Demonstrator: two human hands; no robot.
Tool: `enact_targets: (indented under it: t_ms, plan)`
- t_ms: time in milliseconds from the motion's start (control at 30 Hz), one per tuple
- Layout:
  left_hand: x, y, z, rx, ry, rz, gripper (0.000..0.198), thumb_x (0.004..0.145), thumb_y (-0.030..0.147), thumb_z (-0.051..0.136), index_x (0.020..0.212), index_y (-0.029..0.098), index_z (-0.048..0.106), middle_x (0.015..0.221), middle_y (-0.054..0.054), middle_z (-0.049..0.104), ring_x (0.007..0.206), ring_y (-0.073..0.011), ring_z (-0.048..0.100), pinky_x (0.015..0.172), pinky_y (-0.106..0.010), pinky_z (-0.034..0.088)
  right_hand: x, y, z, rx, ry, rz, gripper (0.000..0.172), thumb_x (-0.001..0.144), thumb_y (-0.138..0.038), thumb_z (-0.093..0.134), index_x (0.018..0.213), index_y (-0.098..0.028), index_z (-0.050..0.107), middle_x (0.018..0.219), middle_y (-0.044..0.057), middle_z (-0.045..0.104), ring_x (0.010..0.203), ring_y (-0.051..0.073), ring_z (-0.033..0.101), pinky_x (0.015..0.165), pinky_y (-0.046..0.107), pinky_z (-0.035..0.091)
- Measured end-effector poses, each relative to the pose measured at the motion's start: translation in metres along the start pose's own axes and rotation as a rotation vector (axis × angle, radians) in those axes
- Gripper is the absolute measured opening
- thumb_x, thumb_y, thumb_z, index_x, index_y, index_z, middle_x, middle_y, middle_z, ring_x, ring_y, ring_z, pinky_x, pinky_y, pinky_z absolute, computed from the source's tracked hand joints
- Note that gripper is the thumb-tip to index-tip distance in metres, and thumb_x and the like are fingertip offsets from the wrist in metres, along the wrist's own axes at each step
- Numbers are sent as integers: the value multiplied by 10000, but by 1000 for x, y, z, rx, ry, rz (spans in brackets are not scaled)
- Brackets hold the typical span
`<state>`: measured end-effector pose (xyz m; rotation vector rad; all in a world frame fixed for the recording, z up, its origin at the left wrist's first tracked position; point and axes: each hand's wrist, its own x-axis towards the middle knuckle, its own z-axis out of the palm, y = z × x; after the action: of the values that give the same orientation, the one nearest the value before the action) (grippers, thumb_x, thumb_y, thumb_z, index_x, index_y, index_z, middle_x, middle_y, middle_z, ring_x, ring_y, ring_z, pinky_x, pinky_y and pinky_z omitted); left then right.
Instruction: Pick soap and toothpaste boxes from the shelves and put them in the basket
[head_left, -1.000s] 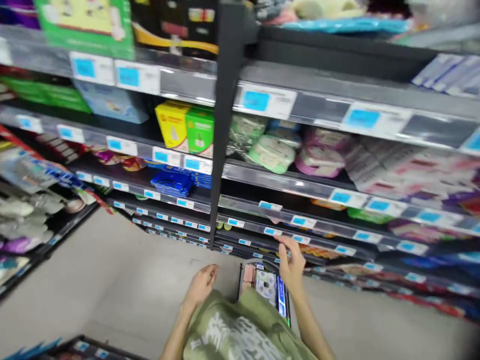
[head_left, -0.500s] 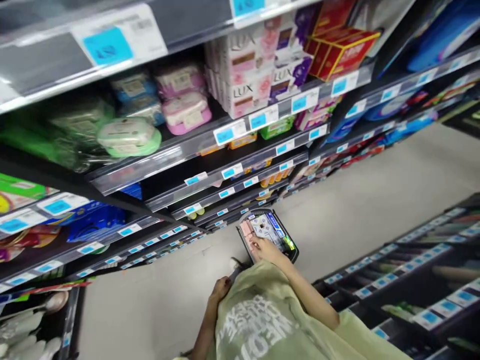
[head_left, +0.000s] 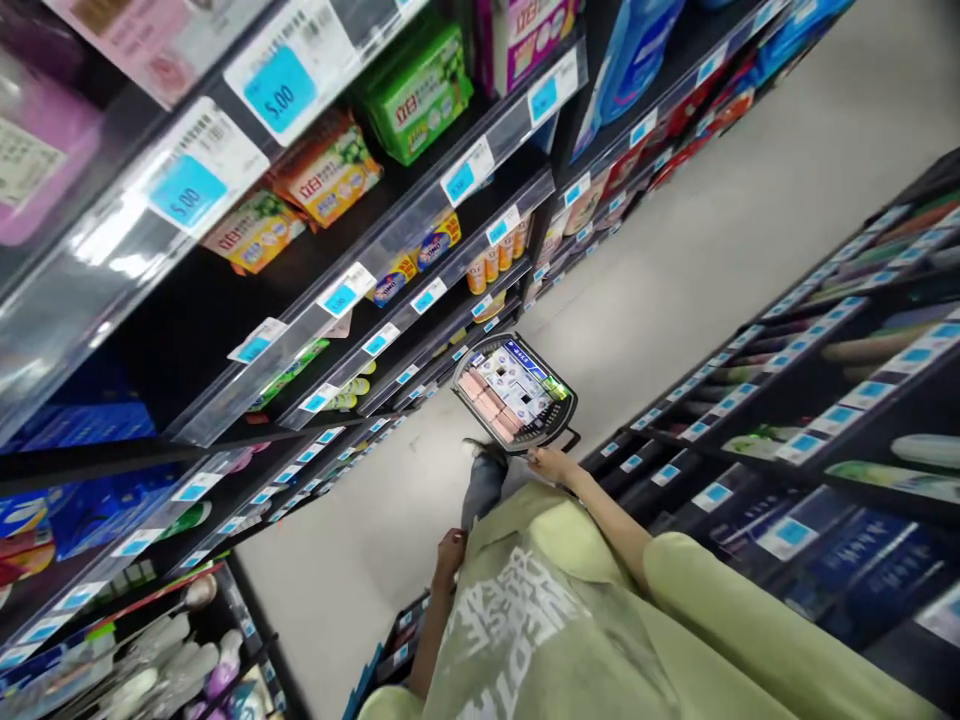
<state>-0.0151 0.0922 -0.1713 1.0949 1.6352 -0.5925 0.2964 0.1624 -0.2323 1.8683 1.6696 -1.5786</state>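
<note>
My right hand [head_left: 553, 464] is closed round the black handle of a dark shopping basket [head_left: 567, 418], which hangs low in front of me over the aisle floor. In the basket lie pink packs [head_left: 484, 397], a white patterned pack [head_left: 517, 382] and a blue-edged pack. My left hand [head_left: 452, 549] hangs at my side against my green shirt, fingers loosely curled with nothing in them. One trouser leg and a shoe [head_left: 480, 452] show below the basket.
Shelves with blue price tags [head_left: 187, 190] line the left, carrying green and orange packs [head_left: 420, 90] and cans [head_left: 491, 265]. A second dark shelf unit [head_left: 825, 400] runs along the right. The grey aisle floor [head_left: 712, 230] stretches ahead between them.
The view has swung right along the aisle. My right hand left the shelf edge, passed over the basket's contents and now grips its handle. My left hand dropped to my side.
</note>
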Motion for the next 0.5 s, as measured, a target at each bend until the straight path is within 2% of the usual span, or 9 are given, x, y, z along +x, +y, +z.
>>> enact_targets:
  t_ms: [200, 300, 400, 500]
  plan:
    - [38, 33, -20, -132, 89, 165, 272, 973, 396, 603, 1083, 154, 662, 991, -52, 698, 855, -171, 681, 798, -360, 577, 2, 15, 11, 161, 2, 71, 242, 962, -258, 625, 1171, -144, 674, 1098, 92, 736, 1053, 228, 687, 969, 407, 522]
    - [54, 52, -27, -219, 151, 264, 305, 952, 420, 612, 1065, 143, 671, 944, -49, 717, 820, -168, 687, 791, -358, 574, 6, 17, 11, 264, 18, 148, 250, 986, -334, 616, 1144, -144, 658, 1065, 58, 715, 929, 186, 701, 854, 390, 588]
    - [66, 62, -23, -279, 176, 327, 249, 950, 370, 568, 1042, 178, 698, 906, -47, 742, 835, -170, 704, 815, -323, 561, 10, 20, 9, 341, 37, 233, 256, 992, -353, 610, 1125, -138, 650, 1007, 46, 706, 810, 151, 694, 732, 328, 606]
    - [81, 59, -4, -305, 130, 326, 233, 969, 320, 544, 1082, 171, 683, 917, -52, 742, 824, -162, 703, 838, -332, 560, 18, 23, 9, 365, 87, 283, 248, 974, -353, 638, 1093, -137, 661, 1011, 45, 701, 830, 161, 692, 734, 327, 605]
